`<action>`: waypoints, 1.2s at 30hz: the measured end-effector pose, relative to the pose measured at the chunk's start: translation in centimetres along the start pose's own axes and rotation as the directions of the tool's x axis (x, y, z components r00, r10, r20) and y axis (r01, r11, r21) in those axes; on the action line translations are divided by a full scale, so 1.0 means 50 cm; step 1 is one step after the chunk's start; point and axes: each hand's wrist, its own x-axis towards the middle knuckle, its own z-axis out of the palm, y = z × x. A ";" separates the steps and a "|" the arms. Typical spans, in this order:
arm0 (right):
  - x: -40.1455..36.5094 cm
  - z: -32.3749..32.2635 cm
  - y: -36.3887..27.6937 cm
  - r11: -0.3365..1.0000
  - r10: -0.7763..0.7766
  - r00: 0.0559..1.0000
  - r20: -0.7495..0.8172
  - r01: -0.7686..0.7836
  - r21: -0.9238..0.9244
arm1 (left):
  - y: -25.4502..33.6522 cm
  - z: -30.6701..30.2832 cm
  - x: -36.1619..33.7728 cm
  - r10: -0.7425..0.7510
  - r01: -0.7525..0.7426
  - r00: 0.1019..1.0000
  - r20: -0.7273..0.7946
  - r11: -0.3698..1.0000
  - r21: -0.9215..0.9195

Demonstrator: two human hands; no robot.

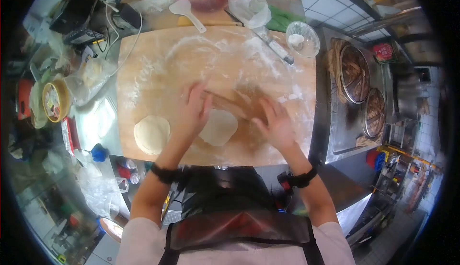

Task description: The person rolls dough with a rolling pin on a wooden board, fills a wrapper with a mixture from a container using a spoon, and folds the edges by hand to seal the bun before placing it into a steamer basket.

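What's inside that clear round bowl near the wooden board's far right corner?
The clear round bowl holds a small white heap. Whatever lies directly beneath the heap is covered, and I can't tell what it is made of.

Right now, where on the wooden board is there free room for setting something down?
The widest patch of the board, though floury, lies between the white paddle and the left hand. A narrow strip runs right of the right hand. Crowded: between the hands, with rolling pin and dough; top right, by the bowl.
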 end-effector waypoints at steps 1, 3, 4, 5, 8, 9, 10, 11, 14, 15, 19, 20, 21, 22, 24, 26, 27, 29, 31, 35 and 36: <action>0.002 0.008 -0.005 1.000 0.003 1.000 -0.006 -0.003 0.004 | 0.002 -0.005 -0.039 -0.140 0.138 0.988 0.071 0.990 0.033; 0.005 0.030 -0.017 0.997 -0.058 0.996 0.068 0.060 -0.039 | 0.017 -0.003 -0.077 -0.227 0.215 0.971 0.077 0.967 0.140; 0.007 0.037 -0.020 0.998 -0.058 0.996 0.073 0.061 -0.035 | 0.023 -0.001 -0.089 -0.323 0.298 0.944 0.069 0.923 0.244; 0.010 0.042 -0.022 0.999 -0.048 0.997 0.059 0.050 -0.020 | 0.026 0.001 -0.097 -0.328 0.302 0.942 0.072 0.921 0.245; -0.011 0.035 -0.001 0.999 -0.008 1.000 0.005 0.008 -0.035 | 0.030 0.007 -0.104 -0.355 0.297 0.922 0.154 0.905 0.305; -0.027 0.025 0.012 0.998 0.025 0.999 -0.038 -0.027 -0.055 | 0.016 0.015 -0.117 -0.377 0.340 0.914 0.148 0.913 0.228; -0.048 0.010 0.025 0.998 0.018 0.999 -0.034 -0.020 -0.059 | 0.003 0.020 -0.126 -0.400 0.380 0.905 0.143 0.913 0.149; -0.075 -0.008 0.039 0.996 0.014 1.000 0.008 -0.014 -0.083 | -0.013 0.020 -0.135 -0.404 0.385 0.904 0.138 0.911 0.145; -0.158 -0.022 0.074 0.993 -0.047 0.993 0.110 0.058 -0.107 | -0.036 0.007 -0.143 -0.518 0.553 0.832 0.199 0.742 -0.379; -0.154 -0.031 0.062 0.988 -0.101 0.981 0.164 0.118 -0.101 | -0.030 -0.004 -0.130 -0.542 0.612 0.789 0.288 0.652 -0.448; -0.102 -0.021 -0.012 0.984 -0.127 0.945 0.301 0.158 -0.082 | -0.003 0.026 -0.123 -0.384 0.702 0.704 0.597 0.249 -0.667; -0.076 0.004 -0.031 0.987 -0.088 0.953 0.289 0.123 -0.105 | 0.005 0.041 -0.126 -0.371 0.704 0.703 0.606 0.245 -0.666; -0.041 0.026 -0.050 0.977 -0.074 0.966 0.246 0.120 -0.177 | 0.013 0.056 -0.129 -0.336 0.681 0.728 0.597 0.256 -0.686; -0.003 0.047 -0.066 0.962 -0.064 0.977 0.205 0.115 -0.246 | 0.021 0.070 -0.133 -0.303 0.658 0.751 0.587 0.265 -0.705; 0.078 0.072 -0.081 0.965 -0.102 0.988 0.119 0.127 -0.229 | 0.030 0.094 -0.130 -0.350 0.626 0.777 0.524 0.334 -0.705; 0.129 0.095 -0.085 0.955 -0.166 0.985 0.047 0.172 -0.240 | 0.043 0.095 -0.116 -0.396 0.590 0.802 0.447 0.407 -0.698; 0.145 0.100 -0.086 0.939 -0.241 0.970 -0.029 0.226 -0.259 | 0.054 0.080 -0.094 -0.427 0.632 0.775 0.466 0.559 -0.537; 0.109 0.115 -0.069 0.957 -0.216 0.976 -0.011 0.210 -0.199 | 0.061 0.078 -0.084 -0.465 0.642 0.751 0.468 0.680 -0.355; 0.031 0.095 -0.064 0.984 -0.135 0.989 0.060 0.141 -0.112 | 0.059 0.096 -0.109 -0.381 0.451 0.890 0.252 0.819 -0.355; -0.161 0.057 -0.051 0.988 0.009 0.974 0.227 0.026 -0.150 | 0.041 0.070 -0.152 -0.559 0.620 0.780 0.282 0.628 -0.471; -0.158 0.060 -0.051 0.987 0.002 0.978 0.211 0.032 -0.157 | 0.032 0.062 -0.174 -0.605 0.631 0.751 0.263 0.542 -0.554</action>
